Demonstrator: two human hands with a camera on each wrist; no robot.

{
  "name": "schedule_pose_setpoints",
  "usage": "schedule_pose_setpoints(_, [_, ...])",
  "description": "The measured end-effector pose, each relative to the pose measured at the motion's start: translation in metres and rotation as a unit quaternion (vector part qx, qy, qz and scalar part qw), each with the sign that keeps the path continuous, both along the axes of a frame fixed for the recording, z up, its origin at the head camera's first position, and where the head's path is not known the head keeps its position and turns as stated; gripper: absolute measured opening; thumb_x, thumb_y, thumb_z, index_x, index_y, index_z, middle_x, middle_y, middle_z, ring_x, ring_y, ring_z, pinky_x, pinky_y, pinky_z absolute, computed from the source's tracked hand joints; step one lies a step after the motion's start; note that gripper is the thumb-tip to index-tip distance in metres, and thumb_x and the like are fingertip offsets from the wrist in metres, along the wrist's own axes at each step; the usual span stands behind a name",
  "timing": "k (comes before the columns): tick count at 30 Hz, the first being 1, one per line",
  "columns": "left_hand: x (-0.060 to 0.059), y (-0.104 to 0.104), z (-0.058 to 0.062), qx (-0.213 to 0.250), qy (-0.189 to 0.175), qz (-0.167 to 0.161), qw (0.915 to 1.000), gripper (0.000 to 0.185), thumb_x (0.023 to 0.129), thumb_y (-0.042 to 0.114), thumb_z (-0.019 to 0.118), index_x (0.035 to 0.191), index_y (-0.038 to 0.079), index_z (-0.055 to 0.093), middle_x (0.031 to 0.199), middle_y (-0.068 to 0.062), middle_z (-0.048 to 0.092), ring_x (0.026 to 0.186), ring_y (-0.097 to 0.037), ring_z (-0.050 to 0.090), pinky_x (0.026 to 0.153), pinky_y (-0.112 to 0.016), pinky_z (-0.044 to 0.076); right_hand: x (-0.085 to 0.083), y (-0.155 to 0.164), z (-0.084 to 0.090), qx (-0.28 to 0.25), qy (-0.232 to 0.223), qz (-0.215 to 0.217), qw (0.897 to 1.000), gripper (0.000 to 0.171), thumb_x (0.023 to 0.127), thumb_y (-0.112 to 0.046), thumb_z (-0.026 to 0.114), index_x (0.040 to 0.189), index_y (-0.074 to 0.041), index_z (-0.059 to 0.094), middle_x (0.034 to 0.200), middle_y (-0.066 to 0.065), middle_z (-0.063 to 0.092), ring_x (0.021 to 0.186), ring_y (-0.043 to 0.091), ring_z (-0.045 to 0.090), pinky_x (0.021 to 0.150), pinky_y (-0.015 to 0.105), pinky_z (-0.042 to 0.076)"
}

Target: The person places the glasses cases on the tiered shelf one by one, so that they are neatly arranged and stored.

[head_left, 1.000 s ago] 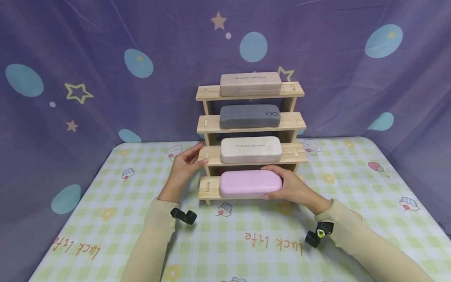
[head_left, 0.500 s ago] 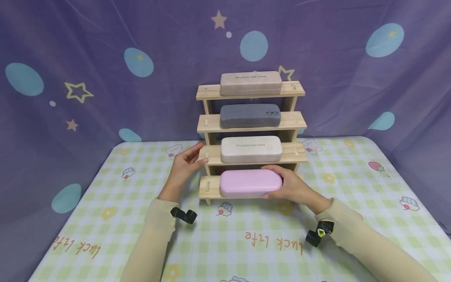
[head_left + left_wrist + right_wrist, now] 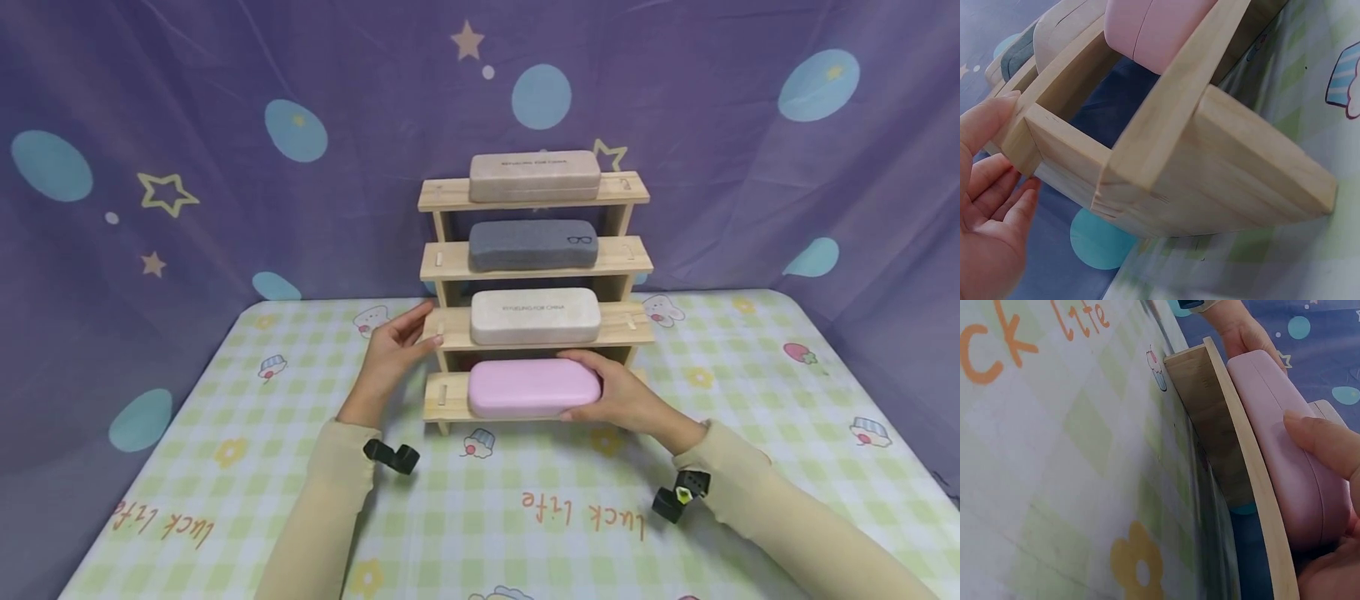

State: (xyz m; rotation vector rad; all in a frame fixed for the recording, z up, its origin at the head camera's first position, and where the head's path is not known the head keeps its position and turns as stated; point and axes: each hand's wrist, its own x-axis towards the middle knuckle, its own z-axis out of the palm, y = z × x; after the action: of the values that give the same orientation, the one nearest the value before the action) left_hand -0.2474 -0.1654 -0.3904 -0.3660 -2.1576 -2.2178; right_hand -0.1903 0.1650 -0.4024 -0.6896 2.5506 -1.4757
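Note:
A pink glasses case lies lengthwise on the lowest step of a four-tier wooden display rack. My right hand grips its right end, thumb on the front side and fingers behind; the thumb shows against the pink side in the right wrist view. At the rack's left side, my left hand holds the end of the second step from the bottom. In the left wrist view, its thumb lies on top of that board and the other fingers reach around behind it.
One case lies on each higher step: a white case, a grey-blue case with a glasses mark, and a beige case on top. A checked cloth covers the table. Behind hangs a purple curtain.

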Motion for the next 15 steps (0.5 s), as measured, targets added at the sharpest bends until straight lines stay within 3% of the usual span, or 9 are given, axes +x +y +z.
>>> schedule_pose_setpoints(5, [0.000,0.001,0.001,0.002,0.002,-0.003,1.0000,0.058,0.082,-0.009,0.066,0.135,-0.010,0.043,0.142,-0.021,0.042,0.131,-0.027,0.041,0.106,-0.023,0.037,0.001,0.005,-0.002,0.002,0.005,0.003,1.000,0.083,0.068,-0.019,0.086,0.138,-0.005,0.045,0.133,0.014,0.051,0.111,0.026,0.051,0.096,0.039,0.042])
schedule_pose_setpoints(10, [0.000,0.001,0.000,0.001,0.000,-0.001,1.0000,0.058,0.082,-0.009,0.066,0.135,-0.010,0.043,0.142,-0.021,0.042,0.131,-0.027,0.041,0.106,-0.023,0.037,0.006,0.012,-0.003,-0.045,-0.036,0.023,0.998,0.088,0.071,-0.012,0.083,0.144,-0.001,0.034,0.141,0.021,0.041,0.122,0.033,0.047,0.097,0.026,0.045])
schedule_pose_setpoints(15, [0.000,0.000,0.000,0.002,0.003,-0.003,1.0000,0.058,0.082,-0.009,0.066,0.135,-0.009,0.043,0.143,-0.022,0.041,0.132,-0.028,0.041,0.107,-0.024,0.037,0.013,0.022,-0.003,-0.066,-0.061,0.022,0.996,0.089,0.074,-0.010,0.081,0.145,0.002,0.029,0.147,0.024,0.033,0.133,0.038,0.035,0.108,0.036,0.035])
